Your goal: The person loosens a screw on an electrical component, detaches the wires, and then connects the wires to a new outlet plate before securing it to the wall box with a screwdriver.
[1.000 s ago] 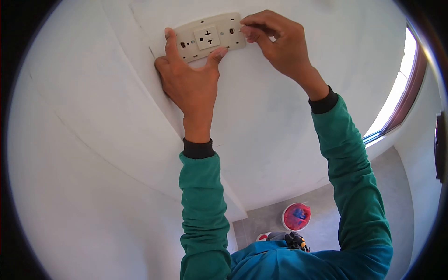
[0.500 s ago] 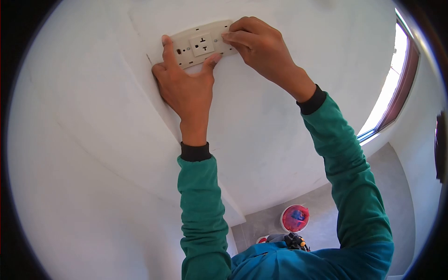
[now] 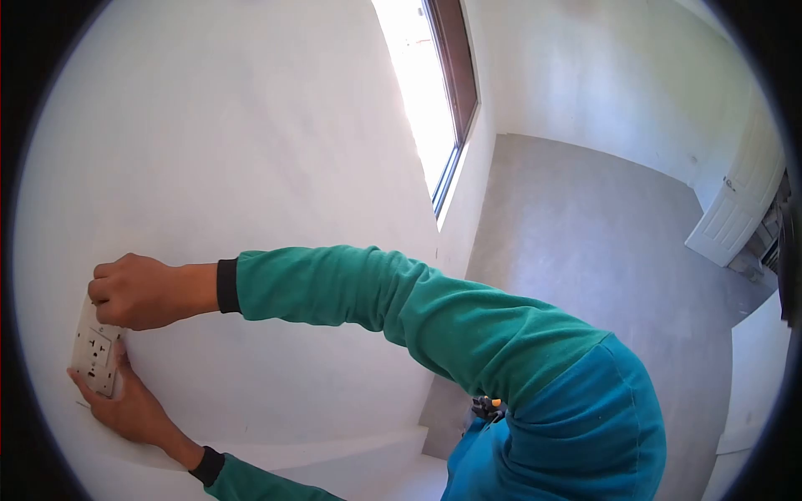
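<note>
A cream electrical outlet plate [image 3: 82, 351] with a single socket sits against the white wall at the lower left of the view. My left hand [image 3: 132, 411] grips its lower end, thumb on one long edge and a finger on the other. At the plate's upper end my right hand [image 3: 146, 292] is closed in a pinch, its fingertips over the plate face. Those fingers cover that end, and whatever they pinch is hidden.
A bright window [image 3: 426, 92] with a dark frame opens in the wall ahead. Grey floor [image 3: 576, 225] stretches to the right, where a white panelled door [image 3: 739, 200] stands. Black gear with an orange part [image 3: 487, 407] shows at my waist.
My head has turned right, so plate and hands now appear at the lower left and more floor and a door show. Both hands remain at the plate, the right still pinching its end.
</note>
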